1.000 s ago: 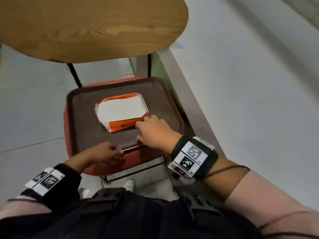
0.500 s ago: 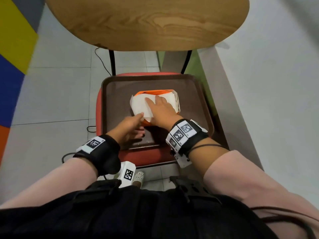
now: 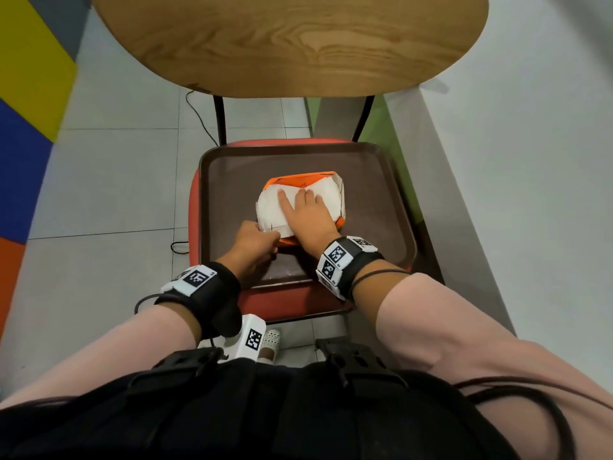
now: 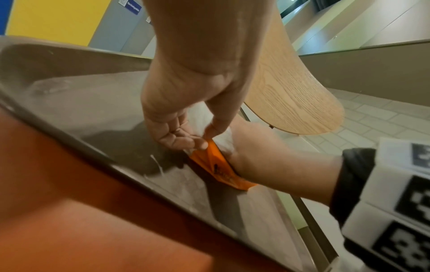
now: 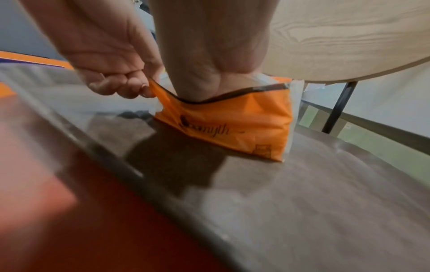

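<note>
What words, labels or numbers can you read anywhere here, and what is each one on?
Orange packet: dark script, roughly "...myth"; its start is smeared.
Small boxed mark on the packet's corner: too blurred to read.
Blue sign in the background: white lettering, too small to read.
Wrist-band markers: code squares only; the tiny digits beside them are unreadable.

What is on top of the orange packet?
The right hand lies flat on the white top of the packet; the left hand pinches its near corner. The palm covers part of that top, and the packet hides the tray beneath it.
</note>
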`<state>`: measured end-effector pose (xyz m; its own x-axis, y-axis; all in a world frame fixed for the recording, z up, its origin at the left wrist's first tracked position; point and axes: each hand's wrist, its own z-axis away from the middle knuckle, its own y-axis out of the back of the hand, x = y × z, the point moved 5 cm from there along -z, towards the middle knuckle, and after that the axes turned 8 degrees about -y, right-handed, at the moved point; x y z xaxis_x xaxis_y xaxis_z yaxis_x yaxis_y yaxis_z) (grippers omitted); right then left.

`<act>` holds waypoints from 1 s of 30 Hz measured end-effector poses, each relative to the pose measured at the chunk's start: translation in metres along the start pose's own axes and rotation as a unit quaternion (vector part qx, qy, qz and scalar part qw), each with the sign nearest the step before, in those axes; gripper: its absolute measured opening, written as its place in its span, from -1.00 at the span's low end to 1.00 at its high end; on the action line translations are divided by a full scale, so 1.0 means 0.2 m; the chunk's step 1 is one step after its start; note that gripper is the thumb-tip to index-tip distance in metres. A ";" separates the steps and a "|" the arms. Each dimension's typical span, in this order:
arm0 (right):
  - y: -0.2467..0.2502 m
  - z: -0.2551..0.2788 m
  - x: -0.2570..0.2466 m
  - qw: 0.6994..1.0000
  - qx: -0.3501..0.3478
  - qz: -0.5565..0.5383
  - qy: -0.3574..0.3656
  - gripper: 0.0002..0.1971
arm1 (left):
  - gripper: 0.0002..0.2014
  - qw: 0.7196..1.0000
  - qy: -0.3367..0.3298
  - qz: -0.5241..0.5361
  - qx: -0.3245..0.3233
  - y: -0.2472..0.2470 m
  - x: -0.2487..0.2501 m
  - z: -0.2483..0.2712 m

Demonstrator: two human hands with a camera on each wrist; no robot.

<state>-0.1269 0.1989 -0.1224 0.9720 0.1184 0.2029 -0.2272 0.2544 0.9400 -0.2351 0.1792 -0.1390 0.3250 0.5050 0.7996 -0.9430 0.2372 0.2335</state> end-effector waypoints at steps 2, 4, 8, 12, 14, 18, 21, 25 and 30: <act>0.00 0.00 -0.01 1.000 0.005 -0.001 -0.006 -0.40 | -0.92 1.000 -0.003 0.001 -0.007 0.00 0.00 0.00; 0.01 0.00 -0.02 1.000 0.015 -0.008 -0.008 -0.36 | -0.88 1.000 -0.007 0.017 0.002 0.00 0.00 -0.01; 0.00 0.00 -0.03 1.000 0.019 -0.002 -0.013 -0.39 | -0.90 0.999 -0.014 0.031 0.012 -0.01 0.00 -0.02; 0.02 -0.02 0.01 0.999 0.020 -0.030 -0.012 -0.38 | -0.91 0.999 -0.019 0.026 0.008 -0.01 0.01 -0.03; 0.08 -0.03 0.06 0.994 0.038 -0.098 -0.010 -0.37 | -0.91 0.999 -0.004 0.034 0.029 -0.01 0.01 -0.05; 0.17 -0.01 0.16 0.956 0.073 -0.283 -0.026 -0.46 | -0.75 0.996 0.017 0.068 0.058 -0.01 -0.01 -0.10; 0.23 0.04 0.21 0.915 0.085 -0.394 -0.019 -0.43 | -0.58 0.993 0.025 0.067 0.094 0.01 -0.02 -0.13; 0.32 0.14 0.30 0.784 0.151 -0.599 -0.067 -0.36 | -0.48 0.992 0.011 0.019 0.122 0.03 -0.02 -0.15; 0.36 0.24 0.41 0.580 0.176 -0.779 -0.157 -0.36 | -0.31 0.985 -0.044 -0.102 0.128 0.05 0.05 -0.14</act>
<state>-0.0612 0.1807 -0.0243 -0.0445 -0.1876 -0.9812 0.9152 -0.4016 0.0353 -0.2395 0.2100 -0.1447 0.5127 0.3923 0.7637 -0.8495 0.1027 0.5175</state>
